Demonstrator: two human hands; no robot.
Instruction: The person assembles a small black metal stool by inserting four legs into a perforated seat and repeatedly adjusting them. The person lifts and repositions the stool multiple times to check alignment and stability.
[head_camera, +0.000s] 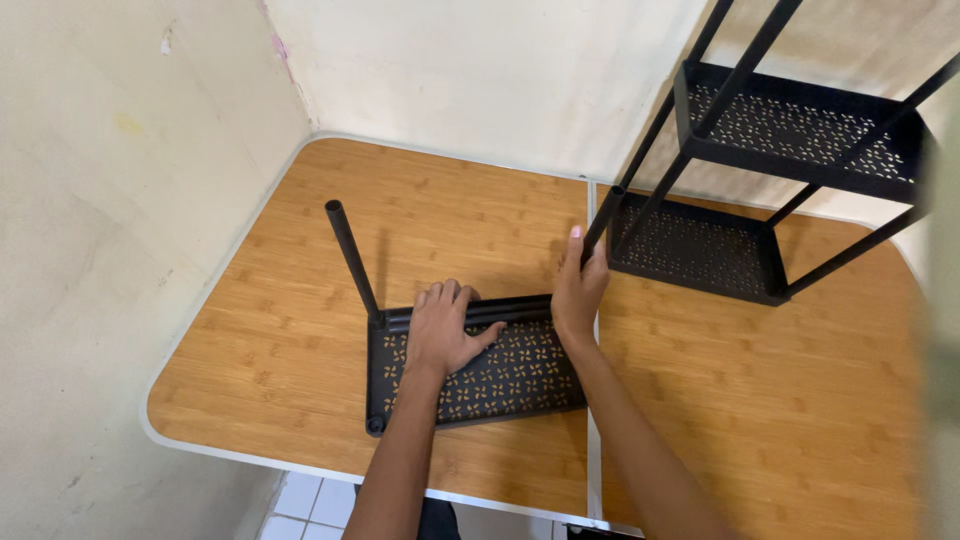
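Note:
A black perforated metal shelf tray (500, 385) lies on the wooden table (300, 330). My left hand (445, 330) presses flat on the tray's far edge, fingers spread. A black pole (352, 258) stands tilted at the tray's far left corner. My right hand (578, 290) grips another black pole (603, 225) at the tray's far right corner. That pole slants up to the right, close to the shelf rack.
A black metal shelf rack (770, 170) with two perforated tiers leans tilted at the back right of the table. Cream walls close in at the left and back. White floor tiles (300, 505) show below the table's near edge.

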